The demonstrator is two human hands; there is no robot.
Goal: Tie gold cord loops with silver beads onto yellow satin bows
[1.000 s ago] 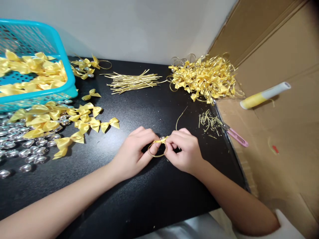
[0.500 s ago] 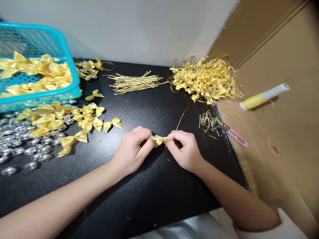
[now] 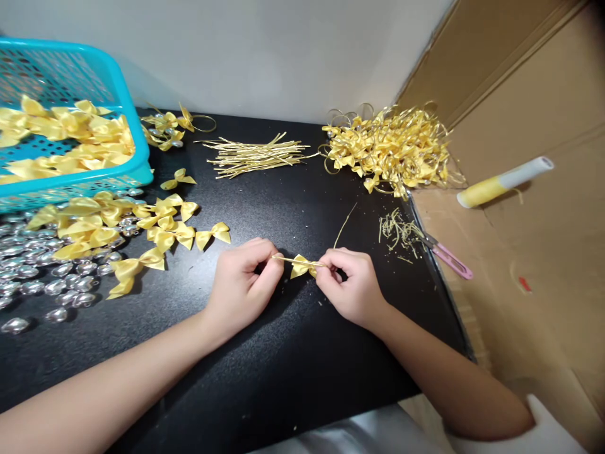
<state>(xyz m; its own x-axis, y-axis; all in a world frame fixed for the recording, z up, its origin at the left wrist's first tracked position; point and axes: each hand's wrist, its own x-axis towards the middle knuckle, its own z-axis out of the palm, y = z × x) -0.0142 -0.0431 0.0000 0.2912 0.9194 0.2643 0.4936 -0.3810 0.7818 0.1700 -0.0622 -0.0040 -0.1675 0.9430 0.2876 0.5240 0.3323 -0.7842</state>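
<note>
Low over the black table, a yellow ribbon bow (image 3: 299, 267) sits between my two hands. Gold cord (image 3: 289, 259) stretches across it from one hand to the other. The fingertips of my left hand (image 3: 246, 277) pinch the left end of this cord, a little apart from the bow. My right hand (image 3: 350, 280) is closed at the bow's right side, its fingers on the cord and covering part of the bow. Whether the right fingers grip the ribbon too, I cannot tell. A thin loose strand (image 3: 345, 226) rises beyond my right hand.
At left, a turquoise basket (image 3: 142, 148) holds yellow bows; more bows (image 3: 165, 224) and silver heart-shaped beads (image 3: 57, 287) lie before it. Gold cords (image 3: 258, 154) and a heap of finished-looking bow loops (image 3: 392, 148) are at the back. Pink-handled snips (image 3: 449, 260) lie by cord scraps (image 3: 399, 233).
My left hand has moved left, away from the bow, and more gold cord now shows between them. The bow has tilted slightly. My right hand has stayed nearly in place.
</note>
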